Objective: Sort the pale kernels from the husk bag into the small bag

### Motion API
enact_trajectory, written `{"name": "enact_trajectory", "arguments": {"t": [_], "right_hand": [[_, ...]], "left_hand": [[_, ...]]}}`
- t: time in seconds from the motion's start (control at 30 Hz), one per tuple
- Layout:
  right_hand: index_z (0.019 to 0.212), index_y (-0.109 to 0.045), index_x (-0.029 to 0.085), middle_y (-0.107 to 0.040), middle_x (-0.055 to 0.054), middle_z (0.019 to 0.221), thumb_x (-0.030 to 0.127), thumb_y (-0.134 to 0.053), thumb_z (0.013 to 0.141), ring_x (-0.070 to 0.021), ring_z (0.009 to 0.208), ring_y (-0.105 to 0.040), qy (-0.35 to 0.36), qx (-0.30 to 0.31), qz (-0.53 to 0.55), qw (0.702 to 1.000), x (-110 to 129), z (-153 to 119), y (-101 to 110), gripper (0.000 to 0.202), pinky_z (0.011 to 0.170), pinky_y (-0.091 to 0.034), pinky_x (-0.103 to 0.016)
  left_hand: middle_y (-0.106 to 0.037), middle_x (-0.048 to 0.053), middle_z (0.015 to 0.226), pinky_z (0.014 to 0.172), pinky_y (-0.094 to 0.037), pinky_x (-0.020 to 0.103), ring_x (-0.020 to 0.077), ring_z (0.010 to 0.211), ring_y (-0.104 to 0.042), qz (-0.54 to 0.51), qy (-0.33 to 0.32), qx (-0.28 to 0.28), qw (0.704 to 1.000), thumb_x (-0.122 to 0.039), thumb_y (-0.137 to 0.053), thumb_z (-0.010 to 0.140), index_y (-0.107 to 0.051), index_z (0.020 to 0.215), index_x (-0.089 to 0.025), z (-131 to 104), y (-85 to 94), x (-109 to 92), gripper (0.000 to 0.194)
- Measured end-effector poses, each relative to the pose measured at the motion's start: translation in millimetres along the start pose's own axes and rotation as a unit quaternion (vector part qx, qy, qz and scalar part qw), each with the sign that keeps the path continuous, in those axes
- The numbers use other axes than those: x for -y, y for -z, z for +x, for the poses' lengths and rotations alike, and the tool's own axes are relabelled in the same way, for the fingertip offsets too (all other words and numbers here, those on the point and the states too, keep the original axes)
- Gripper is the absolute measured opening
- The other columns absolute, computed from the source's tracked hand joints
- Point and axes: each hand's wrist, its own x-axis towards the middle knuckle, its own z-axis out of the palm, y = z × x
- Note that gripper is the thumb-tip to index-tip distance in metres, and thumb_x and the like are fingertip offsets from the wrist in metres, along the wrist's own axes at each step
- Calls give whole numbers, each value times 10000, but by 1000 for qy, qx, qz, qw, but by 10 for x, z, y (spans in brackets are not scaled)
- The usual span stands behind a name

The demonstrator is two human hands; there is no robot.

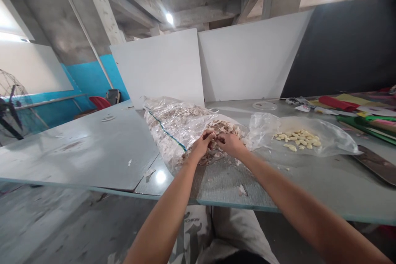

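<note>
My left hand [201,145] and my right hand [231,144] meet at the mouth of a large clear plastic bag [173,121] on the table. Both have bent fingers pinched together, fingertips almost touching; what is between them is too small and covered to make out. Dry, papery garlic skins [225,126] spill from the bag around and under my hands. To the right of my right hand, pale peeled garlic cloves [298,137] lie on a second clear plastic bag [337,140], spread flat.
The grey table [93,148] has scraps of skin near its front edge. A dark flat board [377,165] lies at the right edge, below coloured sheets [349,103]. A clear round lid [264,105] sits at the back, before white panels [247,57].
</note>
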Motion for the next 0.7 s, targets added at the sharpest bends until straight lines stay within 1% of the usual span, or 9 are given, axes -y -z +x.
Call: {"name": "enact_trajectory", "arguments": {"t": [0.1,0.17,0.3,0.4,0.6,0.7], "right_hand": [[827,-651,180,-628,-27,692,243,-421,795,-113,598,-503,-6,-32,25,999,0,-10,-7,241,557,-309,-199],[843,-646,177,-622,-26,689,254,-414,801,-113,598,-504,-2,-33,37,999,-18,-13,0,248,556,-310,-198],[735,-617,170,-572,-10,613,289,-412,799,-104,539,-459,9,-8,34,999,-31,-23,24,245,515,-282,-199],[672,-593,169,-545,1,577,286,-429,784,-96,520,-434,12,-10,26,1000,-9,-23,24,230,512,-269,-201],[588,-557,161,-489,16,506,280,-447,747,-87,490,-398,-1,-14,23,1000,-9,-9,-15,227,483,-245,-205],[559,-543,159,-460,24,474,284,-454,727,-82,473,-382,-11,-25,24,999,-18,-15,-39,228,465,-231,-203]], "left_hand": [[-499,-47,578,429,-342,204,68,414,-403,13,-2,3,1000,-507,-544,727,-577,945,-196,-6,-2,-12,382],[-507,-40,564,431,-335,210,75,412,-401,37,-2,-5,999,-507,-548,725,-590,948,-199,-18,-2,-20,383],[-528,-23,556,457,-343,222,95,439,-426,78,-3,-20,997,-508,-537,733,-614,968,-209,-52,6,-39,387],[-537,-21,564,473,-351,223,97,446,-434,90,-7,-19,996,-515,-521,741,-616,972,-206,-69,10,-51,397],[-545,-18,585,481,-359,214,83,445,-436,104,-16,11,994,-521,-495,759,-603,975,-173,-74,-1,-52,424],[-543,-20,585,474,-351,204,77,446,-437,119,-27,17,992,-507,-491,767,-602,971,-166,-77,-4,-50,413]]}}
